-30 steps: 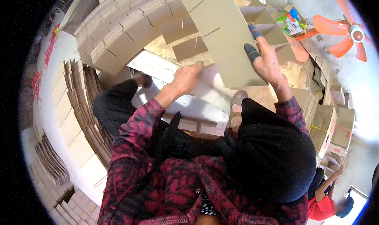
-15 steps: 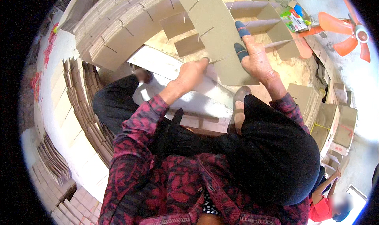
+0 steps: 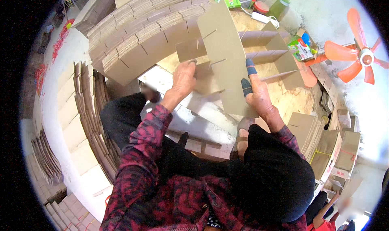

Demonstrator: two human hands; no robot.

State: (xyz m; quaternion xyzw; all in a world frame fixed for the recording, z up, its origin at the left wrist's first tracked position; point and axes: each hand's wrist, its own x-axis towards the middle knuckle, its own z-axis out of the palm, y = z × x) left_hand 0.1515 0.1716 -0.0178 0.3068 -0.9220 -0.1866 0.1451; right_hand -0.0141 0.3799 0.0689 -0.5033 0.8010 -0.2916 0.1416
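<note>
My right hand (image 3: pixel 259 96), dark covers on two fingers, grips the right edge of a long slotted cardboard strip (image 3: pixel 222 55), which stands tilted before me. Shorter cardboard cross pieces (image 3: pixel 189 49) sit in its slots and stick out to the left. My left hand (image 3: pixel 184 80) is closed, its fingertips pinching the free end of a middle cross piece (image 3: pixel 206 74); the fingers partly hide that end. Beyond the strip, a cardboard divider grid (image 3: pixel 265 49) extends right on the wooden board (image 3: pixel 289 99).
Stacked slotted cardboard (image 3: pixel 142 48) stands at the far left, with more sheets (image 3: pixel 91 117) beside my left leg. An orange fan (image 3: pixel 360 57) is at the right. Cardboard boxes (image 3: pixel 326 156) stand near the right wall. Another person's red sleeve (image 3: pixel 324 226) shows at lower right.
My left hand has shifted left and away from the strip's lower part, to a cross piece further up. My right hand still grips the strip. The view has tilted, showing more beyond the board.
</note>
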